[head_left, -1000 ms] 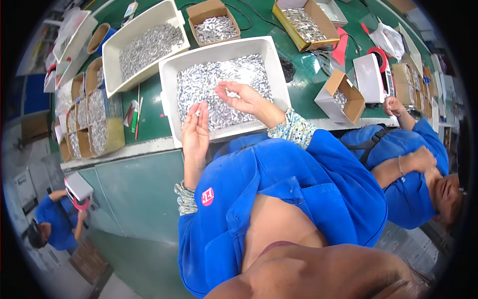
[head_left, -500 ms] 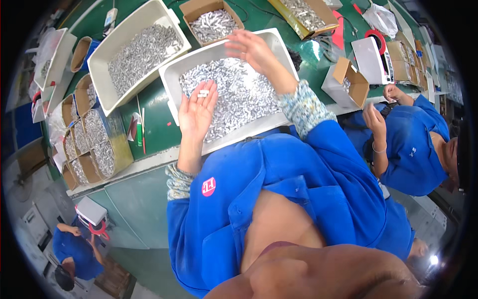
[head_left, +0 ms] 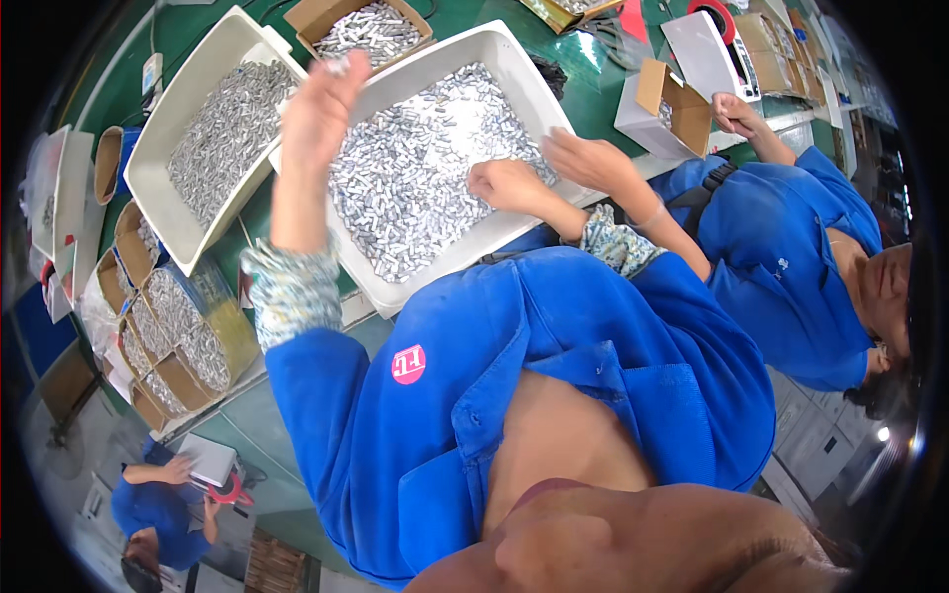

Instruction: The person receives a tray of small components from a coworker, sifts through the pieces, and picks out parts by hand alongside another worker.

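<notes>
Lighting bright, largely even. Glare bleaches metal pieces (head_left: 395,188) in the white tub (head_left: 526,84) — detail lost there. Left hand (head_left: 318,117) blurred. Straight edges bow toward the blackened rim — a small light (head_left: 883,433) flares, near right.

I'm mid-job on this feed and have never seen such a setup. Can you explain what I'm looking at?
There's no machine here: you see a person's bare hands, viewed by the left of two wide fisheye cameras worn on the head, so edges look bent. On the green table, a white tub holds small metal pieces; another tub and a cardboard box hold more. The left hand is raised, with something pale at its blurred fingertips. The right hand is at the tub's right side, fingers curled; its grip hides whatever it may hold. The hand beside it is a co-worker's.
</notes>
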Demonstrator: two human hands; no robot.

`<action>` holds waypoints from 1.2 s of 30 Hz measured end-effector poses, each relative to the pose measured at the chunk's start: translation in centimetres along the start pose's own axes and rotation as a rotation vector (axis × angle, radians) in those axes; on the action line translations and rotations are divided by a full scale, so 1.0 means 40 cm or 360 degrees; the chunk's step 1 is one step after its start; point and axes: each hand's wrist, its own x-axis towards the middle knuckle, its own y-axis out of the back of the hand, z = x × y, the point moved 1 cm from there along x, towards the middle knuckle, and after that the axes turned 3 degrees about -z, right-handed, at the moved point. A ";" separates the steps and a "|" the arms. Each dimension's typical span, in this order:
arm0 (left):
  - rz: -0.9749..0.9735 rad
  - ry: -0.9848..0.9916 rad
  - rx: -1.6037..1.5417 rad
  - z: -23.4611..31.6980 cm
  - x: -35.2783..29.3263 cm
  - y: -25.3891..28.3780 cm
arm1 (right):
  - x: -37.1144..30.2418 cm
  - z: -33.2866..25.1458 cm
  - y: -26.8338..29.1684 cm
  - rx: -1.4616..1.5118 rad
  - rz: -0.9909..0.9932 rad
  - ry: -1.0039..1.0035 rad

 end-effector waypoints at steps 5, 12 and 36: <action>0.0201 0.0106 0.0482 -0.069 -0.024 -0.063 | 0.054 0.012 -0.021 -0.0581 0.0356 0.0140; -0.0128 -0.0595 0.2845 -0.214 -0.110 0.060 | 0.146 -0.075 -0.034 -0.0613 0.0733 0.0403; -0.0244 -0.0121 0.3143 -0.238 -0.193 -0.002 | 0.193 -0.009 -0.072 -0.0410 0.0399 0.0099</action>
